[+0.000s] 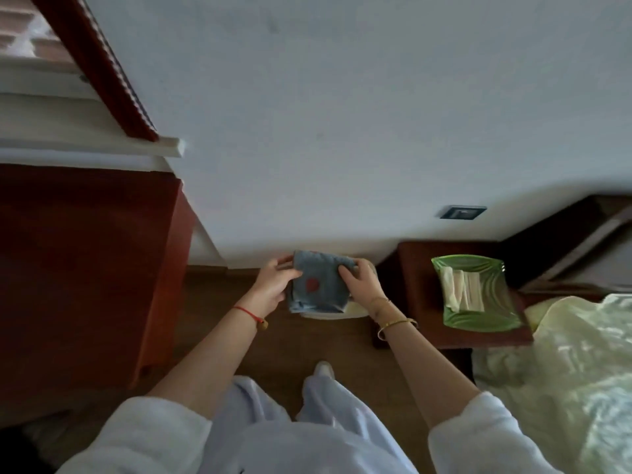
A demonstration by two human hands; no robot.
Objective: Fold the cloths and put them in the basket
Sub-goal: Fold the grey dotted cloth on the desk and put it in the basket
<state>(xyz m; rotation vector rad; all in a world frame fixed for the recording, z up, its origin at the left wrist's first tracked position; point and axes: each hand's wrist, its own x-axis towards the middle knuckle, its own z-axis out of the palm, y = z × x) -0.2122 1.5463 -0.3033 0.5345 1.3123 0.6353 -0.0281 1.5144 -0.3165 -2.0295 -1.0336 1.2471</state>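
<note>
In the head view, at the centre of the frame, both hands hold a folded blue cloth (319, 285) with a red mark on it. The left hand (273, 285) pinches its left edge, fingers closed on the fabric; the right hand (360, 283) clamps its right edge the same way. Beneath the cloth a pale basket (337, 311) shows only partly. At right, a green tray (478, 295) with folded pale cloths sits on a dark wooden desk (413, 285).
</note>
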